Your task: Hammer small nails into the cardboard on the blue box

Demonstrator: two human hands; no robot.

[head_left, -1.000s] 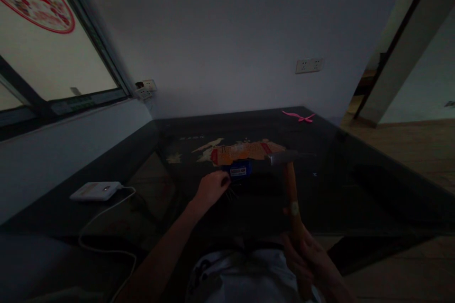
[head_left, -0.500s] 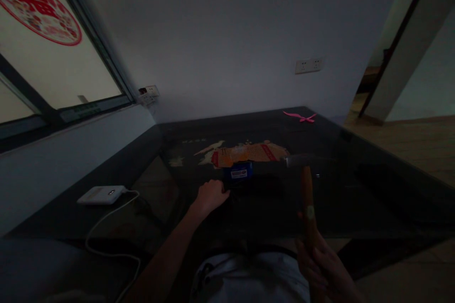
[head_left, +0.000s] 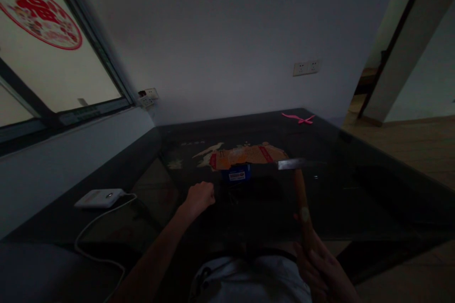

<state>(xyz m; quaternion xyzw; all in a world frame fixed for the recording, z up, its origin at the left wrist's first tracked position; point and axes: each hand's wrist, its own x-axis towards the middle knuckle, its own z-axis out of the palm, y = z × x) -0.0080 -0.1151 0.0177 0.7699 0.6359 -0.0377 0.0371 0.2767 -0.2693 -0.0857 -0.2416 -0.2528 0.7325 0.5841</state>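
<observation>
My right hand [head_left: 316, 265] is wrapped round the wooden handle of a hammer [head_left: 301, 199]. The handle points up and away, and the metal head lies over the far half of the dark table. My left hand [head_left: 200, 196] is curled closed above the table, left of a small blue box [head_left: 237, 173] and apart from it. Whether anything sits inside those fingers is hidden. Directly behind the box lies a flattened strip of brown cardboard [head_left: 254, 154] with red bands. Dim light hides small details on the tabletop.
The dark glossy table [head_left: 220, 222] reaches a wall with sockets [head_left: 306, 68]. A white power bank [head_left: 99, 198] with a trailing cable [head_left: 103, 220] lies at the left. Pink ribbon [head_left: 300, 119] rests by the back right corner. A window [head_left: 88, 71] is on the left.
My left hand has moved left, away from the blue box. The hammer has shifted slightly left, and its head shows more clearly. My right hand keeps its grip.
</observation>
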